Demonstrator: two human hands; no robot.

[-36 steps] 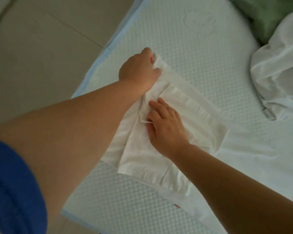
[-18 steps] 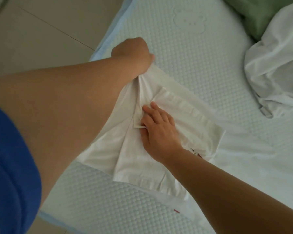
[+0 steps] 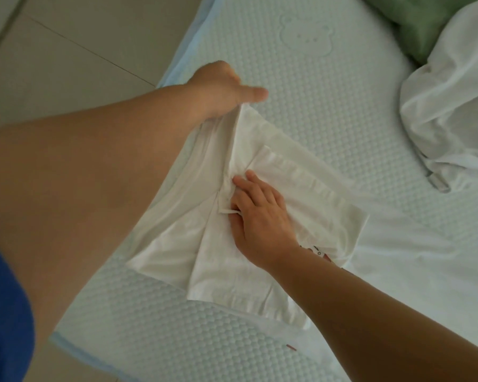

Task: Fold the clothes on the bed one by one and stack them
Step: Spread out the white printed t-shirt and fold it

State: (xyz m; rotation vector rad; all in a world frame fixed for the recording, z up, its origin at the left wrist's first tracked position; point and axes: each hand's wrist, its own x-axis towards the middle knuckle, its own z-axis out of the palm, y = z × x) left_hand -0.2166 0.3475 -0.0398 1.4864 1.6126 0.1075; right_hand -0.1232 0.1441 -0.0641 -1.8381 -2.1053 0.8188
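Cloth this thin will not hold a crease unless I hold it down. The white garment (image 3: 260, 230) lies half folded near the corner of the bed (image 3: 329, 86), with several layers overlapping under my arms. My right hand (image 3: 260, 219) rests flat on its middle, fingers (image 3: 255, 186) straight and pressing the layers into the mattress. My left hand (image 3: 221, 89) has the far top corner gathered and raised off the bed; the thumb sticks out, but the fingers are hidden behind the hand, so I judge a pinch only from the way the cloth pulls up into it.

It looks light, soft and limp, probably cotton. It should sag and bunch wherever it is unsupported, and the loose layers could slide over one another on the quilted cover. I would take it by corners and hems, where the stitched edge gives some body, and keep one palm down as an anchor while the other carries an edge across. A small tab (image 3: 228, 212) pokes out beside my right thumb and could catch in a fold.

A crumpled white garment (image 3: 453, 106) and a green cloth (image 3: 414, 26) lie well apart at the far right, unfolded.
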